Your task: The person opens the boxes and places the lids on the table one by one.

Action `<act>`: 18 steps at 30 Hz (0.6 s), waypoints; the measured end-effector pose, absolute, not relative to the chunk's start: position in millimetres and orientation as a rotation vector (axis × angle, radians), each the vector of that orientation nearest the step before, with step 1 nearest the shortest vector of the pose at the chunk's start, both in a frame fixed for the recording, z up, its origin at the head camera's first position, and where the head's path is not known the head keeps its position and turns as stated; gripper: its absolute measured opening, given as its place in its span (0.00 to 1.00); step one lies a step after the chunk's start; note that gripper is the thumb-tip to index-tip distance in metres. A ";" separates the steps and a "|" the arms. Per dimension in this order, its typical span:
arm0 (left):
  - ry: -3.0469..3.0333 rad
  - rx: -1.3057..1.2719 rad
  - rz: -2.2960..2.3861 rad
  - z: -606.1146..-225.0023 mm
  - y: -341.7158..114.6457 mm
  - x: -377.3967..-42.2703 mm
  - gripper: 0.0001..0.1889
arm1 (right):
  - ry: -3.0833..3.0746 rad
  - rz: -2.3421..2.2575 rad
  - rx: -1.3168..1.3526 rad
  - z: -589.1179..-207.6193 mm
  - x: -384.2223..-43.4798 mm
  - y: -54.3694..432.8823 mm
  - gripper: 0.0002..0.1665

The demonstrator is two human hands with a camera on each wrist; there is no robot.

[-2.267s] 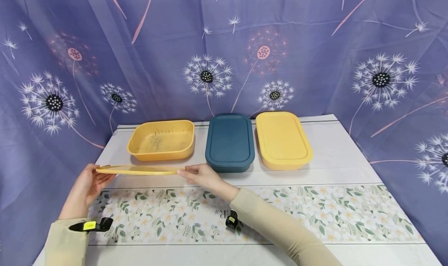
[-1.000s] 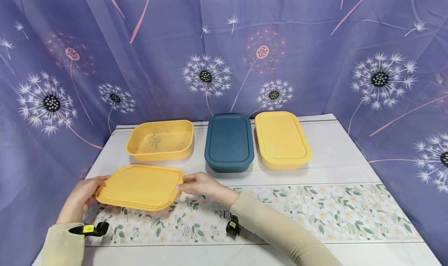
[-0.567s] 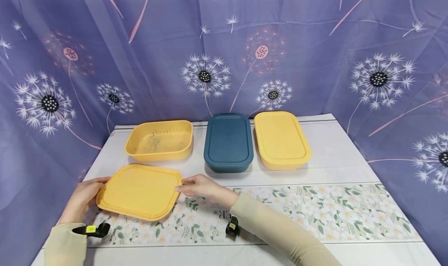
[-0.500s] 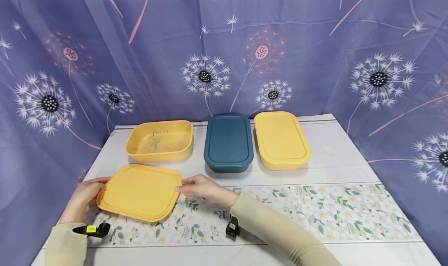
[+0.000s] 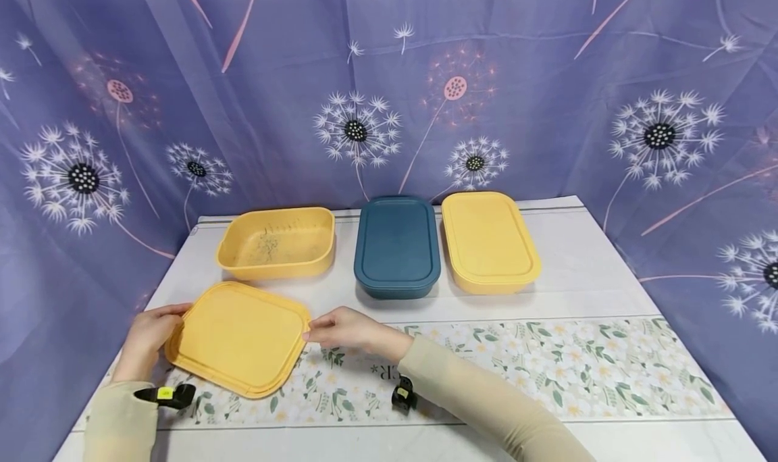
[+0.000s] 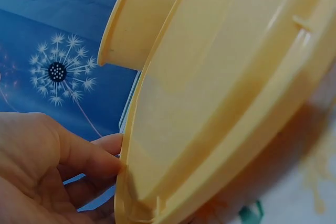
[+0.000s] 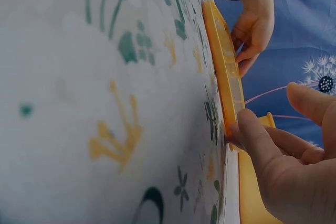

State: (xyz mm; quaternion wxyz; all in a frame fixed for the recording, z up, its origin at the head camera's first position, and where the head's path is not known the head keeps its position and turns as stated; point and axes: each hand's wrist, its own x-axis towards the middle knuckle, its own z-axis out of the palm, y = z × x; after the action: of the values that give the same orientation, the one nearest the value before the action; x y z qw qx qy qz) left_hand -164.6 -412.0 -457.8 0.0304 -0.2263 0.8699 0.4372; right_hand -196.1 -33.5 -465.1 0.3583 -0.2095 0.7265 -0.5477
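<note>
Yellow lid (image 5: 237,337) held between both hands above the floral cloth (image 5: 547,367), just in front of the uncovered yellow container (image 5: 286,271). Left hand (image 5: 148,330) grips the lid's left edge; some fingers lost behind the rim in the left wrist view, which also crops the lid. Right hand (image 5: 349,327) pinches the right edge, opposing fingertips mostly covered. Whether the lid's underside meets the cloth: cannot tell. Dark marks (image 5: 267,247) inside the container too fine to identify. Dark blue box (image 5: 398,239) and second yellow box (image 5: 491,236) stand side by side to the right, lids on, interiors hidden. Printed lettering (image 5: 383,372) near the right sleeve (image 5: 480,384) only partly legible.
</note>
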 end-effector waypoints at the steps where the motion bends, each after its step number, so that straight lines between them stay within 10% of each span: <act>1: 2.684 -0.703 1.342 -457.6 -411.8 -164.9 0.26 | 1.896 -1.399 -0.550 -464.8 -196.2 -34.0 0.31; 18: 2.652 -0.748 1.405 -460.6 -417.7 -169.6 0.29 | 2.058 -1.239 -0.768 -464.6 -188.4 -48.5 0.30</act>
State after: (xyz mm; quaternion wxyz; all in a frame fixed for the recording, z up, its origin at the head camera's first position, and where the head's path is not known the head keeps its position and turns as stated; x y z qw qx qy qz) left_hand -169.6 -417.7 -460.6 0.0240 -0.2418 0.8571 0.4542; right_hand -188.4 -48.5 -464.6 0.3050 -0.2901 0.7771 -0.4679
